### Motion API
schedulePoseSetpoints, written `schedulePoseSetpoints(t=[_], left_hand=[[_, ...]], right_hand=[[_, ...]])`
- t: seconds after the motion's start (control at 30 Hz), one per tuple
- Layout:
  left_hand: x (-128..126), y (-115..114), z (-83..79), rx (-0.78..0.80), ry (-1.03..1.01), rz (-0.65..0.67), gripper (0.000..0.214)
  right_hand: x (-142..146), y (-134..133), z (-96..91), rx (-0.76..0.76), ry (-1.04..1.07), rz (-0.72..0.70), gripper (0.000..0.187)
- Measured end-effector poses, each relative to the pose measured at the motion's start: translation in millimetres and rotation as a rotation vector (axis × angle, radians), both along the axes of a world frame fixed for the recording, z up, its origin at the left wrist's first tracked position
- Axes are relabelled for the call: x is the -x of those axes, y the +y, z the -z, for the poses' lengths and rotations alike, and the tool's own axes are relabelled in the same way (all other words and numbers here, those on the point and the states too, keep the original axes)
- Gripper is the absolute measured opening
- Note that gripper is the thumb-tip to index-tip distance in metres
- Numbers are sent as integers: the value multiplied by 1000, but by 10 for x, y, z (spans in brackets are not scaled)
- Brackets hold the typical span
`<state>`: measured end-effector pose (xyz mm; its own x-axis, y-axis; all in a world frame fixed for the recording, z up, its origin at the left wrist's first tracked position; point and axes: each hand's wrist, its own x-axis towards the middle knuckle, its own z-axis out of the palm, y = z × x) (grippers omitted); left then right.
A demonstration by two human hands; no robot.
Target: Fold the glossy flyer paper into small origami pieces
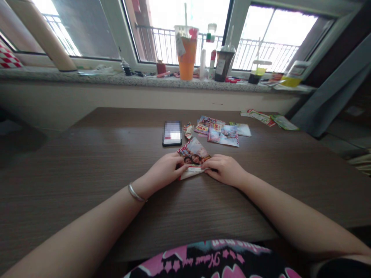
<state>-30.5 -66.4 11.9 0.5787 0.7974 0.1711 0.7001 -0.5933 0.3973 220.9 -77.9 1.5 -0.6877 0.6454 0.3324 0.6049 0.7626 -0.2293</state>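
Between my hands lies a partly folded sheet of printed paper (194, 151) with a photo of people on it, coming to a point at its far side. Along its near side a pale folded strip shows. My left hand (166, 168), with a silver bracelet at the wrist, is closed on the paper's left corner. On the right corner, my right hand (224, 168) pinches the paper with thumb and fingers. Just beyond the paper are a phone (172, 133) with a blurred screen and a small folded paper piece (188, 131).
Printed leaflets (223, 135) lie overlapping behind my right hand. More paper strips (257, 117) rest near the table's far right corner. On the windowsill (162, 81) stand an orange drink cup (187, 54), a dark cup (224, 63), bottles and pens. The brown table (87, 162) spreads to both sides.
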Motion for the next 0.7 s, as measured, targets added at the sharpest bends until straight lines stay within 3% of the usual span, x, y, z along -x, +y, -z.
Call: schedulePoseSetpoints(t=[0.33, 0.7], left_hand=[[40, 12, 41, -52, 60, -94, 32], [38, 9, 53, -129, 90, -71, 22]], right_hand=[[-14, 17, 9, -37, -35, -19, 19], [1, 9, 8, -51, -32, 9, 22]])
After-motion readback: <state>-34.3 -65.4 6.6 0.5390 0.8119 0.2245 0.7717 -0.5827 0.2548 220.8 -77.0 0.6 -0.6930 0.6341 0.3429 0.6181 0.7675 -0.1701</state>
